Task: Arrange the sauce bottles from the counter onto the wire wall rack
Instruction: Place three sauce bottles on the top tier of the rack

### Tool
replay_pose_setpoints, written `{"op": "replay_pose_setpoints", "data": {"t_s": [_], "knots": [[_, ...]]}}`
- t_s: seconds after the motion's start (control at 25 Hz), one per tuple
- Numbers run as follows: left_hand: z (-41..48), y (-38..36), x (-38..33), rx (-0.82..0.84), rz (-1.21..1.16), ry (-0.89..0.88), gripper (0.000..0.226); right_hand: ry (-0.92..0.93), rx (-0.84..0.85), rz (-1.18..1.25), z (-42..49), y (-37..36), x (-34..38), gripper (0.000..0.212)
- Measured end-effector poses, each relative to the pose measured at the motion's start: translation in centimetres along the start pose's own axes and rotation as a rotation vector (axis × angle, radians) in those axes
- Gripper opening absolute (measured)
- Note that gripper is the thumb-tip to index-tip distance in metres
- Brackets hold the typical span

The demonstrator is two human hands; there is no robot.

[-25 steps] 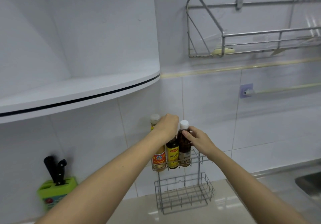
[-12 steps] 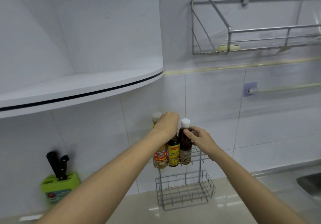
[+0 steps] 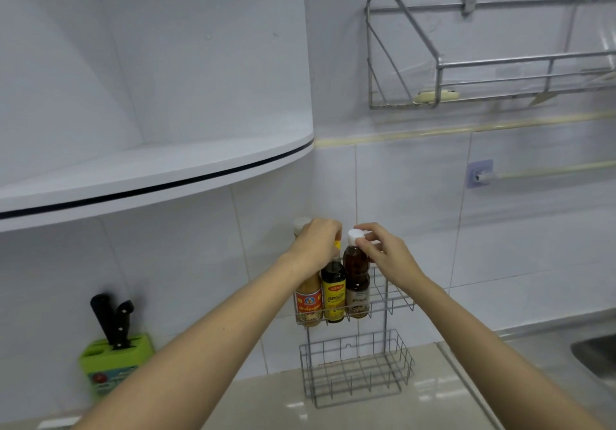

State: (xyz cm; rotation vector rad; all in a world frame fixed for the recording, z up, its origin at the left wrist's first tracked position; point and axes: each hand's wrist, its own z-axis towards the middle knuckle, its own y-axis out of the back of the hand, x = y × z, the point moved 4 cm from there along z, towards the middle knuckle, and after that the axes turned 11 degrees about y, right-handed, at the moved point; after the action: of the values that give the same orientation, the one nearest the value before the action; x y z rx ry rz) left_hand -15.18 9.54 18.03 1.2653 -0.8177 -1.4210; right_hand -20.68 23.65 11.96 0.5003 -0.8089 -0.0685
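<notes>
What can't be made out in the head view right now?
- Cap of the middle bottle: mostly covered by the left hand.
- Sink: cut off by the right edge.
- Bottle label text: too small.
- Left hand's grip on the bottle top: hidden by its own back.

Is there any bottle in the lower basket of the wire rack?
No, the lower basket holds nothing; all three bottles stand in the upper basket.
</notes>
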Motion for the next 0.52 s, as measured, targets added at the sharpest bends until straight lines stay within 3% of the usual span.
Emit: {"op": "replay_pose_setpoints", "data": {"t_s": [0.52], "knots": [[0.59,-0.44,-0.38,-0.027,0.128,-0.004,0.015,-0.04,-0.003,-0.089,0.08,-0.26,-0.36,0.025]]}}
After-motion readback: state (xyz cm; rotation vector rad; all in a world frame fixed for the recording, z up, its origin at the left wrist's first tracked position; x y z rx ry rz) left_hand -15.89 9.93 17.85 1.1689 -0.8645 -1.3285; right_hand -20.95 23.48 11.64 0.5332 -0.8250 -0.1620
